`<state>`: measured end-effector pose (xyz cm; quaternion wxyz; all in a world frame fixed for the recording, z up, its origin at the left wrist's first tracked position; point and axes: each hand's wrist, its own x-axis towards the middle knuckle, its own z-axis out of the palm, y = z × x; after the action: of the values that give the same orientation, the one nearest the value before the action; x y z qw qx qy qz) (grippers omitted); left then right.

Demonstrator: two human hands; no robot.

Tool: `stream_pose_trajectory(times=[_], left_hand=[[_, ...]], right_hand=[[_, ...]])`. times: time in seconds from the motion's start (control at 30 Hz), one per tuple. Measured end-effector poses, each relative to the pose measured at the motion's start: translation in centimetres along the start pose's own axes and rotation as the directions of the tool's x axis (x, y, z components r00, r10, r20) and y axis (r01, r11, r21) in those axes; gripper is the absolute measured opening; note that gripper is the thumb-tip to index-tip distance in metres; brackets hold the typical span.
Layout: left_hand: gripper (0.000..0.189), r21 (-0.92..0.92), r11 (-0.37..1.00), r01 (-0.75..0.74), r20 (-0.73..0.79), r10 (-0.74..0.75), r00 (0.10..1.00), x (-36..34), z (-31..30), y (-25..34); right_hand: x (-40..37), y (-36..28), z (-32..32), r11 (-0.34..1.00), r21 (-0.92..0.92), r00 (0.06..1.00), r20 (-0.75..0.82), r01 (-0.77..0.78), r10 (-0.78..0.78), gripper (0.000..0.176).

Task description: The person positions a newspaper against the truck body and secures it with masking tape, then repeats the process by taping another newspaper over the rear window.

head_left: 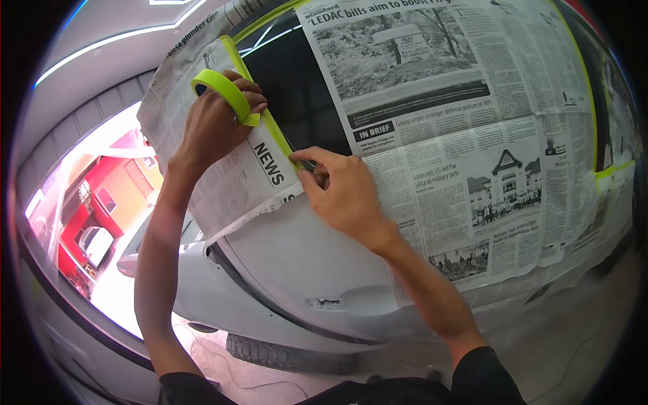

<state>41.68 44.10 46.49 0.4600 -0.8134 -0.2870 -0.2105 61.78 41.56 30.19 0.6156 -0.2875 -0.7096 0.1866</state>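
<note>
My left hand [219, 121] is closed around a roll of yellow-green masking tape [233, 93], which loops over the back of the hand, with a short loose end hanging near the fingers. A strip of the same tape [277, 130] runs along the edge of a newspaper sheet [226, 189] beside the dark car window [297, 81]. At the strip's lower end, my right hand [344, 192] pinches the taped newspaper edge between thumb and forefinger. Its other fingers curl inward. A larger newspaper sheet [432, 135] covers the glass to the right.
Below the newspaper is the grey-white car door [283, 250] with a handle recess [324, 304]. A tire [290, 354] lies low down, and a thin cord [256, 385] crosses the floor. Another vehicle [94, 243] stands outside the bright opening at left.
</note>
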Motion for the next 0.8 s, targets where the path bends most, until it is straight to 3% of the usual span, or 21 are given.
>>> stream_pose_trajectory(times=[0.33,0.5,0.63,0.8], left_hand=[[0.018,-0.082,0.997,-0.008,-0.085,0.001,0.996,-2.2,0.8,0.2],[0.017,-0.08,0.997,-0.023,-0.087,0.016,0.996,-2.2,0.8,0.1],[0.016,-0.068,0.998,-0.005,-0.042,0.002,0.999,-2.2,0.8,0.2],[0.016,-0.056,0.998,-0.026,-0.066,0.023,0.998,-1.9,0.7,0.5]], right_hand=[[-0.5,-1.9,-0.5,0.991,0.112,0.997,-0.036,0.074,-0.071,0.025],[0.3,-1.2,-0.7,0.981,-0.051,0.974,-0.121,0.186,-0.191,0.022],[0.4,-0.6,-1.6,0.975,-0.196,0.992,-0.057,0.101,-0.114,0.031],[0.3,-0.5,-1.5,0.98,-0.185,0.997,-0.002,0.074,-0.076,0.031]])
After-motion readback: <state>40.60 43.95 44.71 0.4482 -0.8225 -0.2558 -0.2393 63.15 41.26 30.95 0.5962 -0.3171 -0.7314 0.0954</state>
